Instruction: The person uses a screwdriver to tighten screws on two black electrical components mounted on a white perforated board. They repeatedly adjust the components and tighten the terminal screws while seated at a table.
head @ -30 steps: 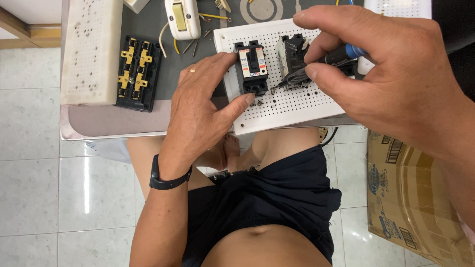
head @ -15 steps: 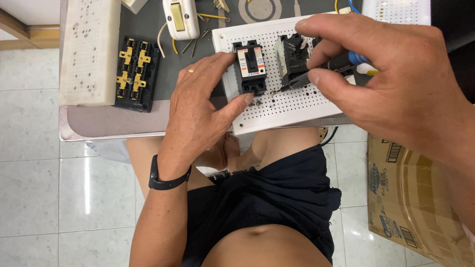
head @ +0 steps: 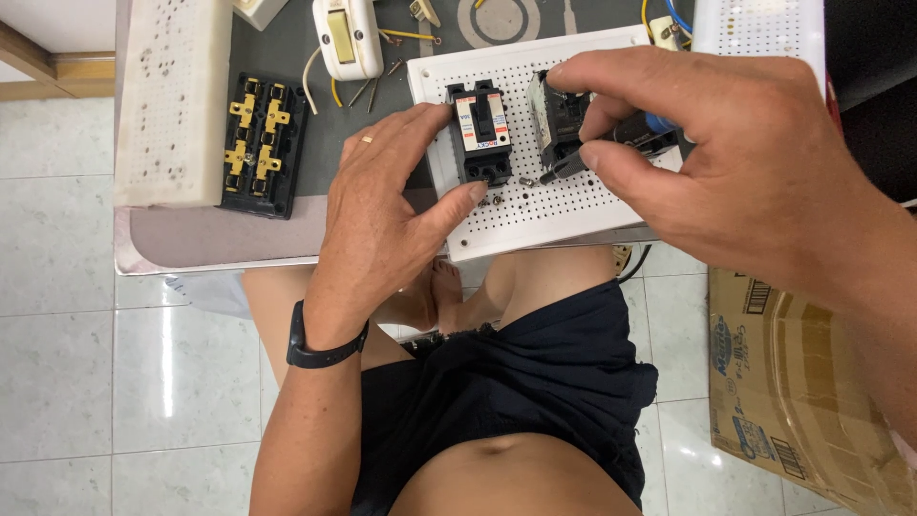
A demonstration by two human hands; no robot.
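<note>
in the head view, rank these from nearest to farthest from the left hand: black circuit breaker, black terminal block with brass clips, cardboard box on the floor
1. Black circuit breaker: on the white perforated board, touched by the left hand.
2. Black terminal block with brass clips: on the table, left of that hand, apart from it.
3. Cardboard box: on the floor at far right, beyond the right hand.

I saw a home electrical workbench: perforated mounting board (head: 564,205), circuit breaker (head: 480,131), wire offcuts (head: 368,91), white floor tiles (head: 105,382).
</note>
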